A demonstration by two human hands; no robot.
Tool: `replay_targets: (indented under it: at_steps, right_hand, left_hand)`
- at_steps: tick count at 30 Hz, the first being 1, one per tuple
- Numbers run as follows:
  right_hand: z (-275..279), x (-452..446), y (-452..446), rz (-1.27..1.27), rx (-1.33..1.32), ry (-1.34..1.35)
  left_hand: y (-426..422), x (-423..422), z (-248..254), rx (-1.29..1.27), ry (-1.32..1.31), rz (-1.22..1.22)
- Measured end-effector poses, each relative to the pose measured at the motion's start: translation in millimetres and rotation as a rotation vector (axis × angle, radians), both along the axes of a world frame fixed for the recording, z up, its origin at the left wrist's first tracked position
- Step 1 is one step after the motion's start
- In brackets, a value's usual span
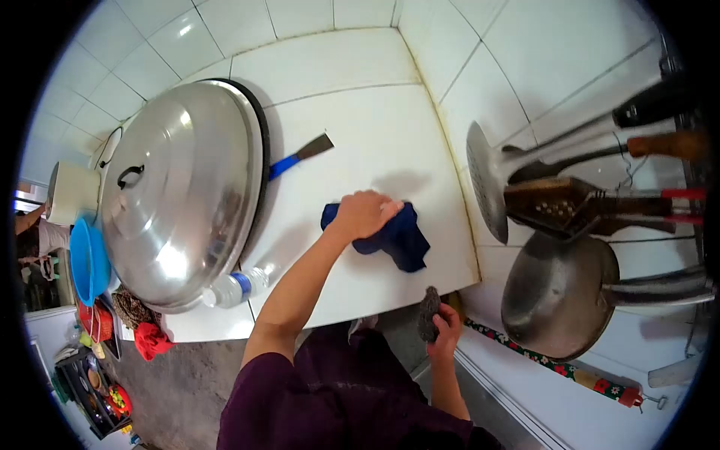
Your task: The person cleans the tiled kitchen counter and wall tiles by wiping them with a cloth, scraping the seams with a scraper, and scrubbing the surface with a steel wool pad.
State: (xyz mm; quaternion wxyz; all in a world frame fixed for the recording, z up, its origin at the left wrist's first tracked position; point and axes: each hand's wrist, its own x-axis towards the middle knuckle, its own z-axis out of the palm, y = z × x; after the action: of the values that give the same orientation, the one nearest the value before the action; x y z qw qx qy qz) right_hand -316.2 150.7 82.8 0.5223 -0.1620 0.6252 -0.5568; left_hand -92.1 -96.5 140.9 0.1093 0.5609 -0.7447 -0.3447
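A dark blue cloth (401, 238) lies bunched on the white tiled counter (360, 112). My left hand (365, 215) presses on its upper part, fingers closed round the fabric. Beyond the counter's front edge, my right hand (448, 328) holds a grey scouring pad (428, 313) between thumb and fingers. A scraper with a blue handle (302, 156) lies on the counter beside the large metal lid. A clear plastic bottle (236, 288) with a blue label rests on its side near the front edge.
The domed metal lid (180, 187) covers the counter's left part. A blue basin (88, 261) and a red cloth (152, 341) are farther left. At right hang a skimmer (486, 180), other utensils and a pan (559, 292). Part of another person (52, 234) shows at far left.
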Motion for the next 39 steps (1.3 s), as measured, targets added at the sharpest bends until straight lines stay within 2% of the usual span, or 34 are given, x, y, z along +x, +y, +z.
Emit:
replay_targets:
  at_steps: [1,3,5,7,9,11,13,15,16,18,19,20,23,25,27,28,31,34,37,38,39]
  right_hand:
    - [7.1,15.3,-20.8,0.000,-0.014,0.000]
    - [19.6,45.6,-62.0,0.014,-0.028,-0.100]
    - [15.9,66.6,-95.4,0.023,-0.063,-0.057]
    - [38.2,94.1,-132.2,0.022,-0.123,-0.042]
    - [29.4,105.6,-161.5,0.046,-0.241,0.076]
    - [44.3,120.3,-204.1,0.039,-0.180,0.265]
    - [36.7,122.8,-248.2,0.047,-0.205,0.394]
    - [31.9,125.5,-293.0,0.033,-0.247,0.560]
    - [23.3,128.6,-320.9,0.028,-0.242,0.565]
    - [-2.4,116.5,-385.9,0.100,-0.420,1.077]
    - [-0.1,115.2,-388.9,0.122,-0.426,1.034]
    - [-6.7,113.2,-407.1,0.139,-0.430,1.123]
    - [-41.9,114.4,-467.4,0.240,-0.369,1.379]
    - [-66.9,108.0,-505.0,0.290,-0.298,1.452]
    - [-76.4,106.8,-533.8,0.386,-0.249,1.805]
    - [-81.0,104.6,-562.5,0.366,-0.313,1.894]
    - [-79.7,96.9,-628.5,0.449,-0.429,1.886]
    - [-69.3,101.2,-674.9,0.583,-0.378,1.835]
    - [-62.2,101.7,-632.4,0.714,-0.254,1.796]
    - [-65.4,105.0,-615.4,0.716,-0.262,1.799]
    - [-70.3,109.3,-593.3,0.643,-0.408,1.805]
  left_hand:
    - [-16.1,10.2,-2.7,-0.014,0.000,0.000]
    - [-53.8,32.9,-20.7,-0.140,0.048,0.209]
    - [-86.5,61.1,-45.5,-0.235,-0.106,0.239]
    - [-109.1,90.7,-44.3,-0.203,-0.206,0.220]
    - [-125.7,115.0,-42.7,-0.084,-0.269,0.284]
    - [-146.5,139.4,-68.8,-0.136,-0.321,0.298]
    - [-164.3,157.3,-86.5,-0.173,-0.379,0.318]
    - [-181.9,168.1,-98.5,-0.314,-0.401,0.352]
    - [-191.0,171.4,-99.3,-0.286,-0.405,0.366]
    - [-233.8,171.2,-127.0,-0.366,-0.410,0.390]
    - [-225.8,177.4,-120.6,-0.410,-0.453,0.422]
    - [-228.9,171.7,-124.0,-0.409,-0.442,0.409]
    - [-228.8,161.8,-134.3,-0.447,-0.461,0.593]
    - [-231.4,159.8,-129.9,-0.394,-0.494,0.597]
    - [-231.7,157.8,-125.6,-0.354,-0.507,0.578]
    - [-242.3,158.7,-123.5,-0.344,-0.524,0.581]
    - [-234.6,158.5,-120.1,-0.327,-0.528,0.579]
    - [-239.1,159.5,-121.2,-0.343,-0.528,0.578]
    - [-241.6,159.5,-122.1,-0.343,-0.524,0.569]
    - [-241.8,159.5,-120.9,-0.326,-0.538,0.565]
    - [-239.8,159.1,-121.2,-0.301,-0.556,0.560]
